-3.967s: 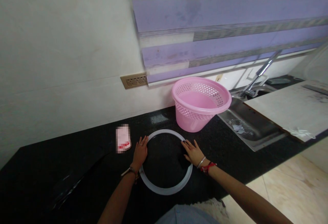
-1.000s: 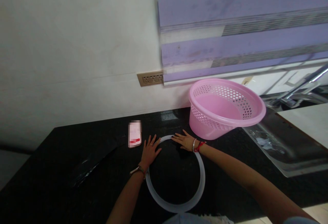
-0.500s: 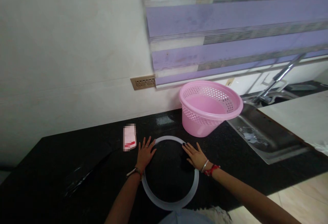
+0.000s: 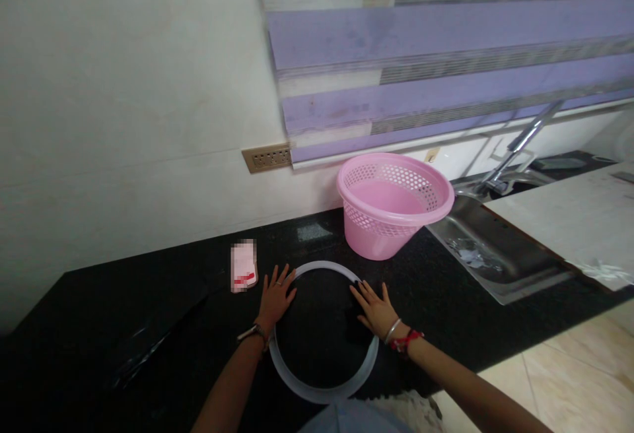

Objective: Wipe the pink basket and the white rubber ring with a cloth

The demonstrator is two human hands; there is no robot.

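A thin whitish ring [image 4: 327,396] lies flat on the black countertop [image 4: 421,327], close to the near edge. My left hand [image 4: 276,298] rests on its upper left side with the fingers spread. On the opposite side, my right hand [image 4: 379,311] lies over the upper right part of the ring, fingers also spread and its fingertips touching the rim. The palms cover parts of the ring. Neither hand grips it.
Behind my right hand stands a pink plastic basket [image 4: 369,241], near the wall. A pixelated pink-and-white phone-like object [image 4: 244,266] lies beyond my left hand. Shiny black plastic [image 4: 143,354] is at the left. A steel sink [image 4: 495,288], partly covered by a pale board [image 4: 574,215], is at the right.
The view has shifted slightly, so basket, sink and ring appear a little further left. Both hands stay on the ring; my right fingers look slightly more spread.
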